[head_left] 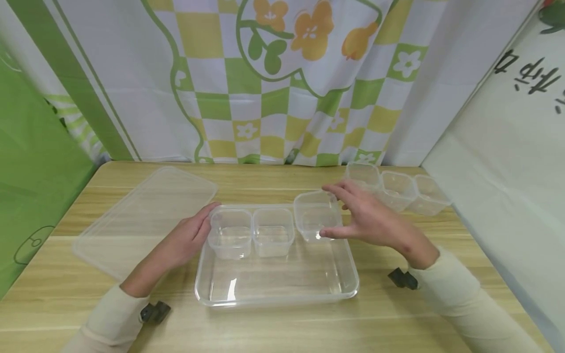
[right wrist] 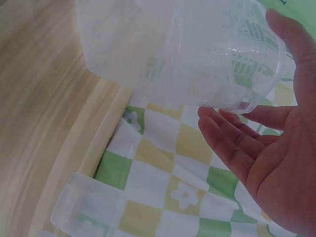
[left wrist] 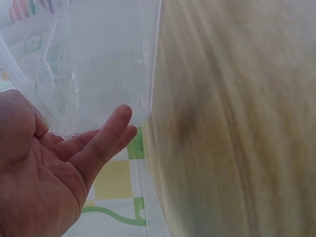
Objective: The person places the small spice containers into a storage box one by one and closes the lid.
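Note:
A large clear plastic container [head_left: 275, 279] lies before me. Two small clear plastic containers [head_left: 230, 247] stand side by side along its back left. My left hand [head_left: 187, 240] rests at the large container's back left corner; in the left wrist view its fingers [left wrist: 106, 138] stretch straight along the wall. My right hand [head_left: 375, 220] holds a third small container [head_left: 311, 218], tilted, over the back right corner, with thumb and fingers on opposite sides. In the right wrist view the fingers [right wrist: 232, 140] touch its rim. Whether its base touches the large container I cannot tell.
A flat translucent lid [head_left: 145, 223] lies on the wooden table at the left. Three more small containers [head_left: 430, 196] stand in a row at the back right, partly behind my right hand. A patterned curtain [head_left: 282, 113] hangs at the table's back edge.

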### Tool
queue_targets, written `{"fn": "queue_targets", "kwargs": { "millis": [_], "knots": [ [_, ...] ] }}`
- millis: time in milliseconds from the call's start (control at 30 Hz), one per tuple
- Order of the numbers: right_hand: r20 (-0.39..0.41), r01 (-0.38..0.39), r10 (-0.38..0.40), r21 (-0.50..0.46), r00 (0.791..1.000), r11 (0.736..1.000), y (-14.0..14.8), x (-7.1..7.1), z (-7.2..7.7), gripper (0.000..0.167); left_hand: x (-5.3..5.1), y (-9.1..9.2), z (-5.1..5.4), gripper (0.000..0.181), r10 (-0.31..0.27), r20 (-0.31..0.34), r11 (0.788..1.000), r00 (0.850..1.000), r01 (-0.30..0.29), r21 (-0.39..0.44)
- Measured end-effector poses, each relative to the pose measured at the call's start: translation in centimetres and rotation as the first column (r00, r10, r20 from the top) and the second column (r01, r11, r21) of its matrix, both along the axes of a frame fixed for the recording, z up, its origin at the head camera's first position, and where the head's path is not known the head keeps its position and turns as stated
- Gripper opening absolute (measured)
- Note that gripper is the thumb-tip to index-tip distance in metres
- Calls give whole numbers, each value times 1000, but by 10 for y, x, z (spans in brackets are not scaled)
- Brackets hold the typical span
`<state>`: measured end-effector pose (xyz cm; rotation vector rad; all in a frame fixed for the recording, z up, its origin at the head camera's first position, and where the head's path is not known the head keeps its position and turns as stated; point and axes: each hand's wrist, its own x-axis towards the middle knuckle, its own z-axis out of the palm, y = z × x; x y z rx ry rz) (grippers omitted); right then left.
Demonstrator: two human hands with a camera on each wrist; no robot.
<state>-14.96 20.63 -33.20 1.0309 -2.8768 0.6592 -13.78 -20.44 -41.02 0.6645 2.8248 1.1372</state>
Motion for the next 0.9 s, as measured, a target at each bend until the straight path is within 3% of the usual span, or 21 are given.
{"fn": "queue_targets", "kwargs": {
  "millis": [667, 900],
  "knots": [
    [65, 4, -2, -30, 998, 1000, 4, -2, -18, 94, 0, 0, -1, 47, 4, 9, 1000, 1000, -4, -4],
    [39, 10, -10, -3, 999, 1000, 5, -1, -26, 95, 1, -1, 0, 47, 3, 6, 1000, 1000, -3, -1]
  ]
}}
